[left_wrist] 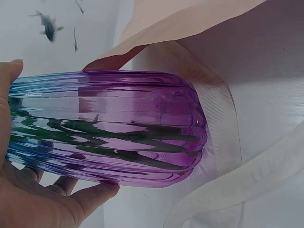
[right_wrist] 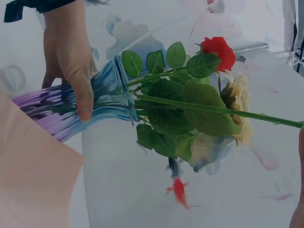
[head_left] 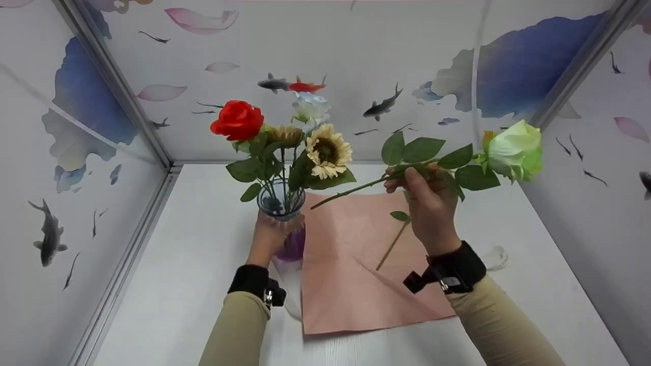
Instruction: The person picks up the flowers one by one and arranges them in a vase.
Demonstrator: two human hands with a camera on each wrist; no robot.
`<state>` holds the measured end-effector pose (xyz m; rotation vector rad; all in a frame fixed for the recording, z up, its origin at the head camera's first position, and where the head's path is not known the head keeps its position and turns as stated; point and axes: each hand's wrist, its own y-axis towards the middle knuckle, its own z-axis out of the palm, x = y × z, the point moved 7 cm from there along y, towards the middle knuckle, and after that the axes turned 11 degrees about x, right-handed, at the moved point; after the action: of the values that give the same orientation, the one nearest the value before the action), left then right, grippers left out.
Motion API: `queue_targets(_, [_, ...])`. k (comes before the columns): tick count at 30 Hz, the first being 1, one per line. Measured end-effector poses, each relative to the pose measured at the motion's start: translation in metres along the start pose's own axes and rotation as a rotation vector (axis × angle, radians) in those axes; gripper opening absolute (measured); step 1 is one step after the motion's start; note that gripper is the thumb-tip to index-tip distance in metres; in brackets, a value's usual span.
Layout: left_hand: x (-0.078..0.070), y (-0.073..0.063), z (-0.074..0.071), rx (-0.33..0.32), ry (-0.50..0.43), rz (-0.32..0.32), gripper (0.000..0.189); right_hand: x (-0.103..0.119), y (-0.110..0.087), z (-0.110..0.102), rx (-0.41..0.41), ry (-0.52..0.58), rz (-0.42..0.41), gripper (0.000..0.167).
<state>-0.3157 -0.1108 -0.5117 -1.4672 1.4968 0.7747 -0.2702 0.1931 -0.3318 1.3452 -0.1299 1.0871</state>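
Note:
My left hand grips a ribbed glass vase, blue at the neck and purple toward the base. Inside it stand a red rose, a cream sunflower, a second sunflower head and a pale blue-white flower; their stems show through the glass. To the right, my right hand pinches the leafy stem of a pale green rose. Its bloom points right, and the bare stem end slants down-left toward the vase mouth. In the right wrist view only a sliver of that hand shows.
Pink wrapping paper lies on the white table right of the vase. Another green stem lies on it, its upper part hidden behind my right hand. Whitish ribbon lies near the vase base. Printed walls enclose the table.

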Motion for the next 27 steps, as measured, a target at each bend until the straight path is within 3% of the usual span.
queue_targets(9, [-0.001,0.002,0.001,-0.012,0.045,0.036,0.1,-0.004,-0.002,0.013,0.065,-0.032,0.038,0.02])
queue_targets(13, [-0.01,0.0,0.002,-0.024,0.162,0.143,0.093,-0.007,-0.001,0.017,0.072,-0.069,0.056,0.023])
queue_targets(17, [-0.016,-0.004,0.001,-0.051,0.21,0.2,0.09,-0.01,0.0,0.022,0.079,-0.116,0.056,0.023])
queue_targets(24, [-0.013,-0.002,0.002,-0.04,0.254,0.207,0.088,-0.015,0.001,0.035,0.13,-0.266,0.057,0.02])
queue_targets(27, [-0.006,0.0,0.0,-0.028,0.127,0.123,0.094,-0.017,-0.001,0.039,0.154,-0.333,0.079,0.019])
